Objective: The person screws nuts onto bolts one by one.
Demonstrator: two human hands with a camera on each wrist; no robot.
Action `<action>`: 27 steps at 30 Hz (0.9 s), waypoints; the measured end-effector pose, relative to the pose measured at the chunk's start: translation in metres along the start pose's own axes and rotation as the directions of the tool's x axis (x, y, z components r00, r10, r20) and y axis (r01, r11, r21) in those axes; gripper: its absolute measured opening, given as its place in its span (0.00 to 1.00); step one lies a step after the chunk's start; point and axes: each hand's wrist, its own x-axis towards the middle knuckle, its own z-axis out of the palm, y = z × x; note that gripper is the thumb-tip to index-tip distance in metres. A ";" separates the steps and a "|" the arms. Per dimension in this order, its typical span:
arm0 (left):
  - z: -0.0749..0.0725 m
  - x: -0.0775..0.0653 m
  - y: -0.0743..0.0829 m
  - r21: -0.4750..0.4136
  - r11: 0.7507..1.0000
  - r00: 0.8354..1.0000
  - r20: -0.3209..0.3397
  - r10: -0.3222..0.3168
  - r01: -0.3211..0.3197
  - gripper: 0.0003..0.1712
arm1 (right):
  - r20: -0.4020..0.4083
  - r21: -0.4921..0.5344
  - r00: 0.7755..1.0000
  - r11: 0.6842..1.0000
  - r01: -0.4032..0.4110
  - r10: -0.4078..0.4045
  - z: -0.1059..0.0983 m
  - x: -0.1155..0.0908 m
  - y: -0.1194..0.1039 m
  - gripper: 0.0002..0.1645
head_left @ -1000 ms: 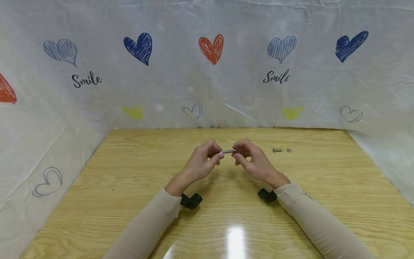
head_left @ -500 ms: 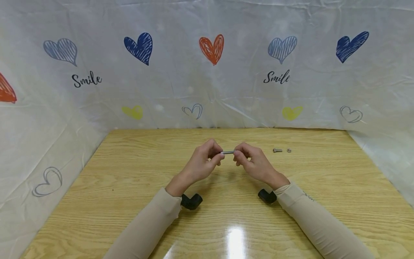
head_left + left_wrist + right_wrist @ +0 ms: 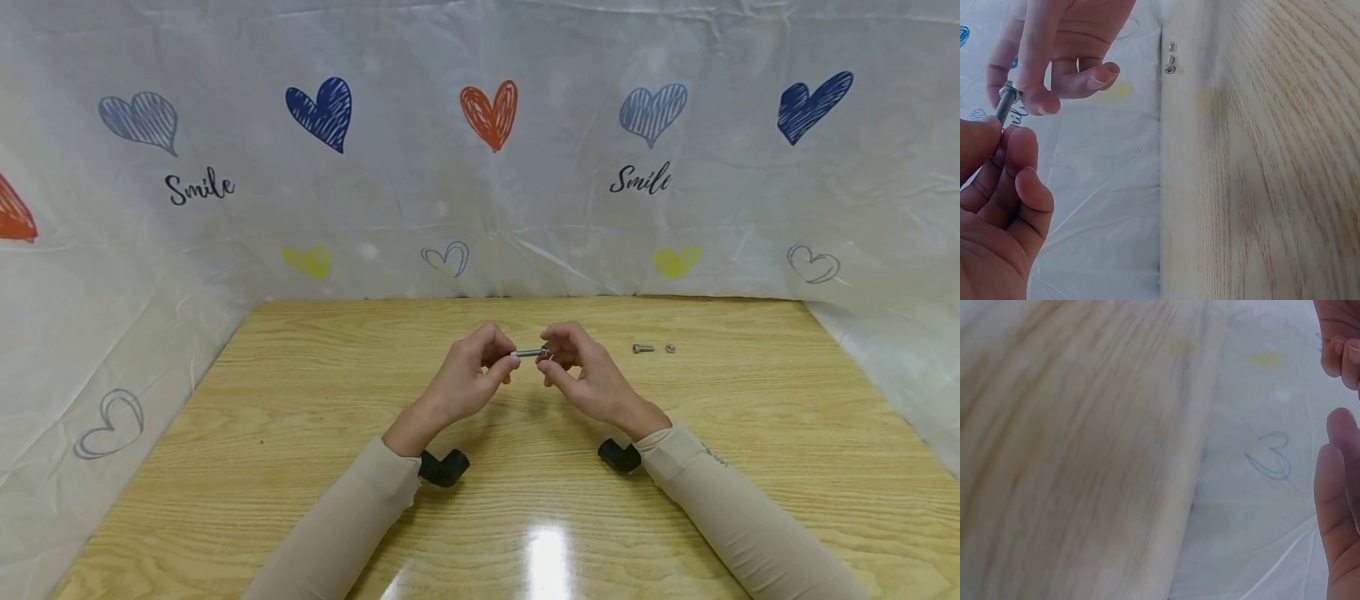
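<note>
My left hand pinches one end of a silvery threaded bolt between thumb and fingertips, its shaft pointing across to the right hand. The held end is hidden in the fingers. On the free end sits a hex nut, with the bolt's tip poking just past it in the left wrist view. The curled thumb and fingers of my right hand surround the nut, their tips a little parted so that it shows between them. In the right wrist view, bolt and nut are out of sight.
Right of the hands, a short socket-head bolt and a loose nut lie on the wooden table. A white cloth printed with hearts hangs behind the table. Black curved pieces stick out at both wrists.
Half a second ago the right thumb and finger closed over the nut and hid it; now they have parted slightly and it shows again. The left hand keeps its hold on the bolt.
</note>
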 end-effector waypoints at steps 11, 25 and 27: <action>0.000 0.000 0.001 0.017 1.000 1.000 0.004 -0.010 0.010 0.03 | 0.011 -0.021 1.000 0.999 -0.025 0.026 0.001 -0.002 0.016 0.04; 0.000 0.000 0.001 0.018 1.000 1.000 0.005 0.006 -0.006 0.03 | -0.014 -0.084 0.997 0.994 -0.074 0.073 0.000 -0.003 0.021 0.20; 0.000 0.000 0.001 0.019 1.000 1.000 0.005 0.004 -0.004 0.03 | -0.020 -0.081 0.999 0.995 -0.051 0.049 0.000 -0.003 0.016 0.22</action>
